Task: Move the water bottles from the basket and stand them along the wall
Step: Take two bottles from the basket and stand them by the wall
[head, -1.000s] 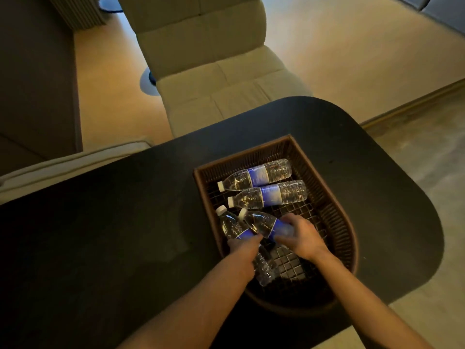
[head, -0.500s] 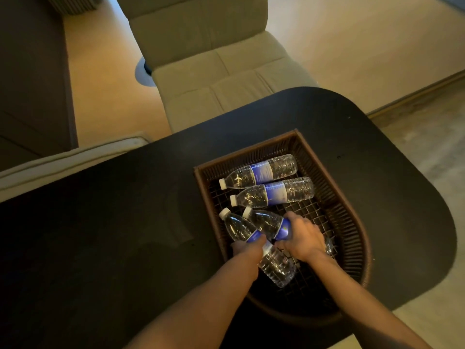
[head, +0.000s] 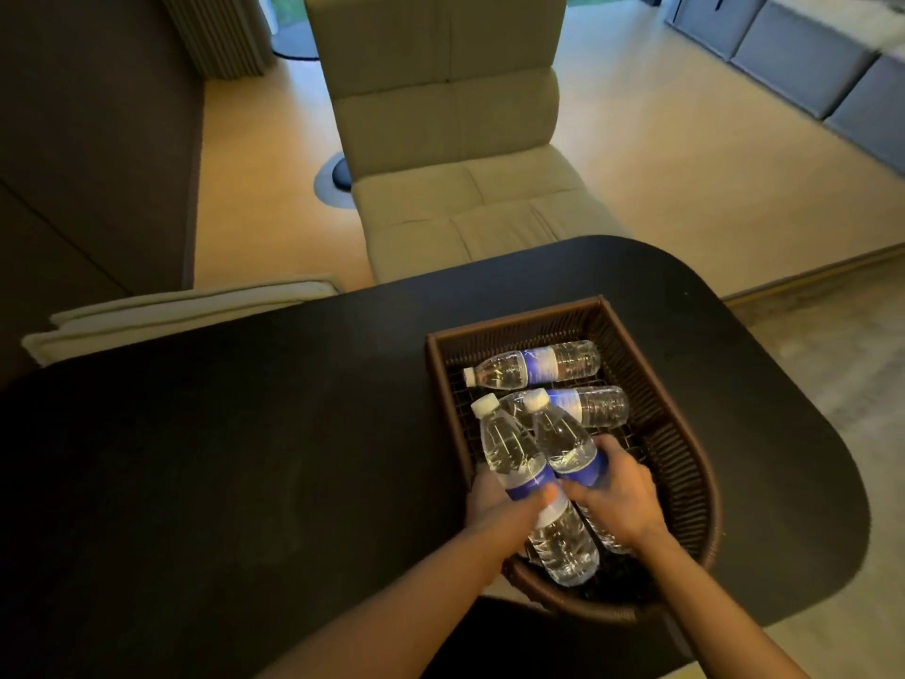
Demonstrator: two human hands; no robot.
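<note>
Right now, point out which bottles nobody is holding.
The two farthest bottles: the farthest bottle and the second bottle lie on their sides untouched in the basket. The left hand and right hand grip the others.

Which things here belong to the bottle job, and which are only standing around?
Belong to the job:
left hand and its bottle
right hand and its bottle
two lying bottles
basket

Only around:
table
beige chair
</note>
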